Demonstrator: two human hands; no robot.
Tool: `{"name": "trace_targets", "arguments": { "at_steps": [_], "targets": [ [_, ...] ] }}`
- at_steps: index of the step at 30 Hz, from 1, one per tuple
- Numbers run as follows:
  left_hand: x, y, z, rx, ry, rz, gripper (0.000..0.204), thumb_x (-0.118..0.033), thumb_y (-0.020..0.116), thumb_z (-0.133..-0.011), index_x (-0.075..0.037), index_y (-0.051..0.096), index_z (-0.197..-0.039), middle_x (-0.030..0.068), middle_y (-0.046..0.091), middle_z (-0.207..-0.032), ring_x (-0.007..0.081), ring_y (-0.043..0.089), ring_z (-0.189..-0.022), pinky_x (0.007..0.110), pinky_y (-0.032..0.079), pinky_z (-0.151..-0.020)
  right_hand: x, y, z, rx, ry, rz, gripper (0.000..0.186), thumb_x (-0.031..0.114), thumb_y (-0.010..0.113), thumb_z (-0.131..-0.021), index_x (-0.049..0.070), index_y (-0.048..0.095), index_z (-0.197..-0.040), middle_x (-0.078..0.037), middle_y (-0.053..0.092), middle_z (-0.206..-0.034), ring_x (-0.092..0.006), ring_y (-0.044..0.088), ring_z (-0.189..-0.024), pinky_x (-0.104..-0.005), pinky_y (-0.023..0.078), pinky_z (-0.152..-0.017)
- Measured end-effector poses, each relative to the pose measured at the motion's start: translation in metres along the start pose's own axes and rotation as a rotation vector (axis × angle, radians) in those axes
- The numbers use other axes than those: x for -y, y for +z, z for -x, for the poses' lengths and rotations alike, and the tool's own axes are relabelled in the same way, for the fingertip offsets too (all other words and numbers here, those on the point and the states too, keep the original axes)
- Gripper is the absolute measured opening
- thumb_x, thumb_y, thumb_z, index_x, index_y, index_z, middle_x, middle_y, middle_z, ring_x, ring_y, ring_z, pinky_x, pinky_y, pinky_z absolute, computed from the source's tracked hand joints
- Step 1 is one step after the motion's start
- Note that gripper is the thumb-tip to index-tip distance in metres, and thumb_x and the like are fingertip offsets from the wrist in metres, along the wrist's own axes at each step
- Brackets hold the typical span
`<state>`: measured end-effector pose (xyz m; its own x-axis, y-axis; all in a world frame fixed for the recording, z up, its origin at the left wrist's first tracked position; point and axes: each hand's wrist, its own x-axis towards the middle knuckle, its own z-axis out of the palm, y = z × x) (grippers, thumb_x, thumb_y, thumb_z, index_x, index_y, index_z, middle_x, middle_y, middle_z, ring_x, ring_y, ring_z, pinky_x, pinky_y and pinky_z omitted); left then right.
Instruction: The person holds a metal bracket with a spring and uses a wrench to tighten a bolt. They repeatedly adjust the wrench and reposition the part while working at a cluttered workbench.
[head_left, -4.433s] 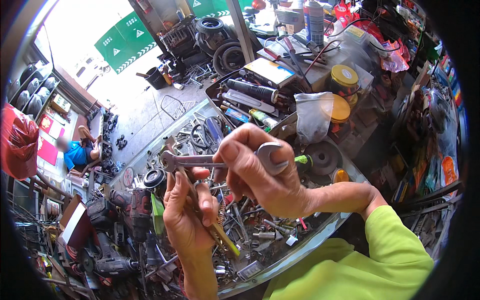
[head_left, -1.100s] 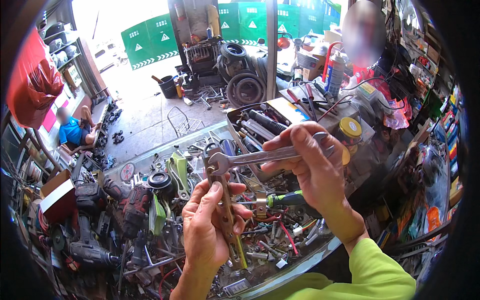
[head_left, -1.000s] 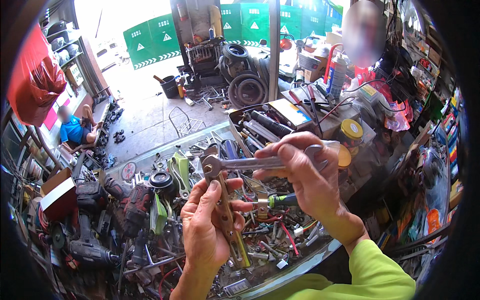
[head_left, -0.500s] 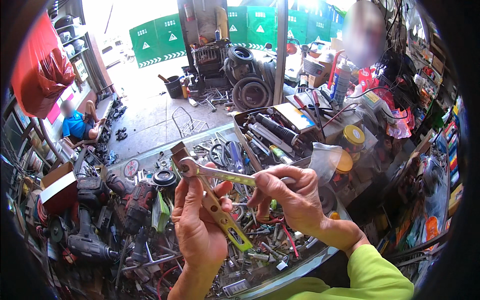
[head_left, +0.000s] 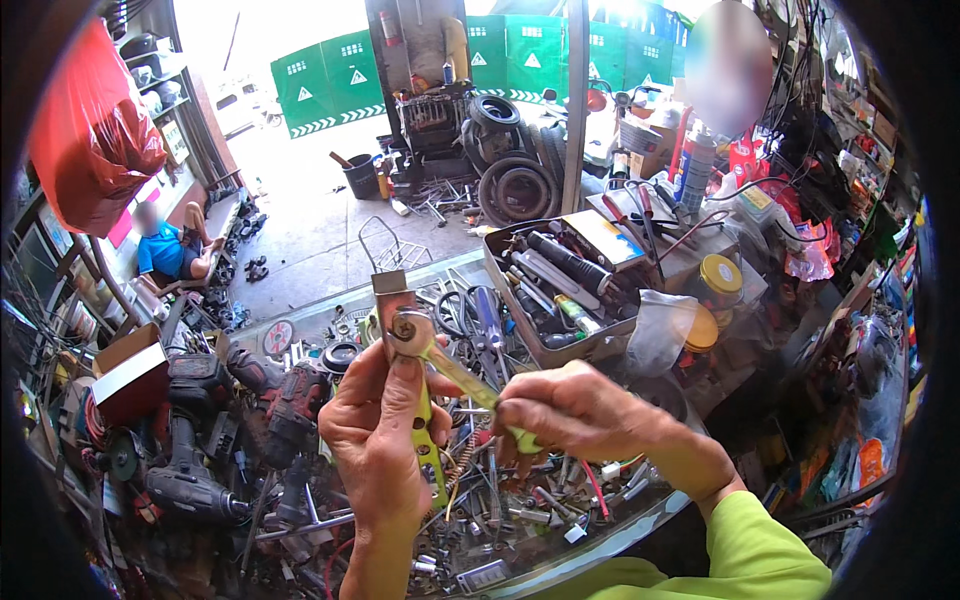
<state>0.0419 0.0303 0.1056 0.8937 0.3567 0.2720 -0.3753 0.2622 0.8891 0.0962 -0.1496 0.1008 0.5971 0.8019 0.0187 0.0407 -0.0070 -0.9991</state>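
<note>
My left hand is closed around a flat metal bracket with holes along it and a bent top end. The bracket stands nearly upright above the cluttered bench. My right hand grips the handle of a shiny wrench. The wrench's head lies against the upper part of the bracket, around what looks like a bolt, close to my left thumb. From there its handle slants down to the right. Behind my left fingers, part of the bracket is hidden.
Loose bolts, sockets and small parts cover the bench. Cordless drills lie at left, near an open cardboard box. A metal tray of tools stands beyond my right hand, by yellow-lidded jars. A person sits far left.
The wrench handle has swung downward from nearly level, my right hand moving down with it. The bracket has turned more upright. The whole view has shifted slightly.
</note>
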Motion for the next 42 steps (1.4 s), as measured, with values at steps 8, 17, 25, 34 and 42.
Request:
{"name": "trace_targets", "arguments": {
  "at_steps": [8, 17, 25, 34, 42],
  "targets": [
    [-0.002, 0.005, 0.003, 0.061, -0.115, 0.151, 0.023, -0.012, 0.056, -0.094, 0.001, 0.060, -0.113, 0.0174, 0.067, -0.094, 0.0151, 0.066, -0.063, 0.022, 0.043, -0.040, 0.003, -0.022, 0.000, 0.166, -0.054, 0.176, 0.039, 0.033, 0.041, -0.102, -0.001, 0.055, -0.090, -0.004, 0.059, -0.070, -0.0091, 0.060, -0.064, -0.0248, 0.054, -0.058],
    [-0.010, -0.001, 0.001, 0.086, -0.043, -0.063, 0.023, -0.009, 0.056, -0.094, 0.003, 0.061, -0.114, 0.0130, 0.067, -0.081, 0.0090, 0.056, -0.054, 0.019, 0.039, -0.043, 0.008, -0.037, 0.005, 0.004, -0.189, 0.458, 0.029, 0.025, 0.050, -0.098, 0.000, 0.059, -0.087, -0.003, 0.058, -0.065, -0.0080, 0.054, -0.060, -0.0249, 0.046, -0.054],
    [-0.011, -0.015, 0.001, 0.752, 0.170, -1.042, 0.016, -0.009, 0.064, -0.082, -0.001, 0.064, -0.096, 0.0176, 0.065, -0.089, 0.0370, 0.062, -0.075, 0.041, 0.051, -0.068, 0.029, -0.076, 0.030, -0.235, -0.324, 0.827, 0.018, 0.017, 0.076, -0.078, 0.003, 0.066, -0.080, -0.003, 0.059, -0.064, -0.0112, 0.055, -0.056, -0.0277, 0.041, -0.050],
    [0.005, 0.001, 0.000, 0.216, 0.290, -1.342, 0.017, -0.003, 0.057, -0.086, -0.001, 0.064, -0.102, 0.0182, 0.062, -0.085, 0.0367, 0.060, -0.075, 0.040, 0.047, -0.066, 0.021, 0.023, 0.032, -0.369, -0.872, 1.402, 0.021, 0.004, 0.068, -0.067, 0.001, 0.067, -0.088, -0.007, 0.060, -0.073, -0.0159, 0.061, -0.056, -0.0274, 0.053, -0.049],
    [0.003, -0.007, -0.007, -0.109, 0.161, -0.681, 0.018, -0.011, 0.059, -0.093, 0.000, 0.063, -0.107, 0.0018, 0.060, -0.070, 0.0062, 0.052, -0.056, 0.021, 0.038, -0.049, -0.011, 0.050, 0.018, -0.548, -0.973, 1.368, 0.030, -0.003, 0.068, -0.069, -0.007, 0.066, -0.099, -0.020, 0.063, -0.086, -0.0220, 0.067, -0.066, -0.0273, 0.058, -0.056]
  ]
}}
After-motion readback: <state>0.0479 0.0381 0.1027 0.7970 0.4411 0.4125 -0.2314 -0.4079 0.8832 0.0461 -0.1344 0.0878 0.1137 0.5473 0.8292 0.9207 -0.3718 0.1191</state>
